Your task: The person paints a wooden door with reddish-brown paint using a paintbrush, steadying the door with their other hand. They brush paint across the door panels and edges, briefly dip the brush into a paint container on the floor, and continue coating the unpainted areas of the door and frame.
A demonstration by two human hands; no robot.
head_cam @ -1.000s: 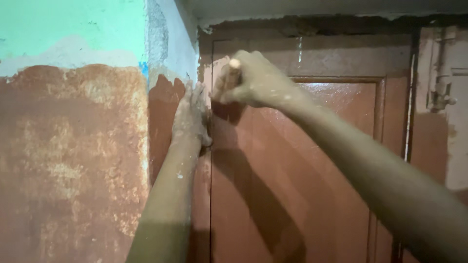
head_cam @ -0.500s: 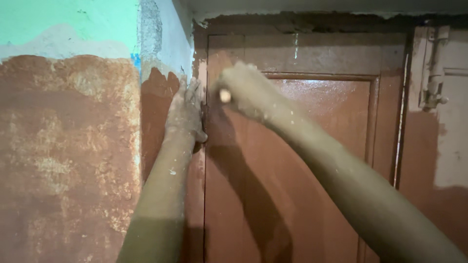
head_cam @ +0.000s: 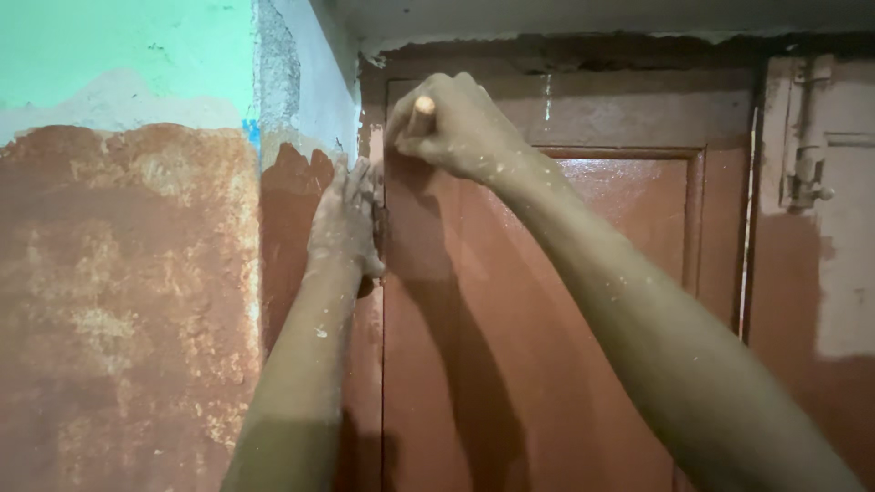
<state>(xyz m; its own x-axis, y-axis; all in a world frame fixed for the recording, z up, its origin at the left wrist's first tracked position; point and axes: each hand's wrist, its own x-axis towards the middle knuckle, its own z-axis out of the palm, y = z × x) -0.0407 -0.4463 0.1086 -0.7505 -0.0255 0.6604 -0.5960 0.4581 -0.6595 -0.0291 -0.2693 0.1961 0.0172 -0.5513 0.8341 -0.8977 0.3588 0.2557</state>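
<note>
A wall [head_cam: 128, 301] patched in rusty brown below and pale green above fills the left side, ending in a rough corner where bare grey plaster shows. Beside it stands a reddish-brown wooden door [head_cam: 565, 346], glossy on its inset panel, set in a frame of the same colour under a crumbling white ceiling edge. Far off to the right of both hands, a metal latch [head_cam: 807, 187] hangs on a paler strip of wall.

The right hand [head_cam: 456, 128] is raised to the upper left corner of the door. Its fingers [head_cam: 428, 137] are clenched around a small pale wooden handle [head_cam: 421, 107], whose rounded end sticks out just above the knuckles; the working end of the tool is hidden behind the fist, so what kind of tool it is cannot be told. The fist is touching or very near the door's face, just under the top rail.

The left hand [head_cam: 348, 219] lies lower and to the left of the right fingers, pressed flat along the seam where the door frame meets the wall corner. Its fingers are stretched upward, not gripping anything visible, with the fingertips just below the right fist. Both forearms are speckled with pale flecks, and they cast a dark shadow down the door beneath the hands.
</note>
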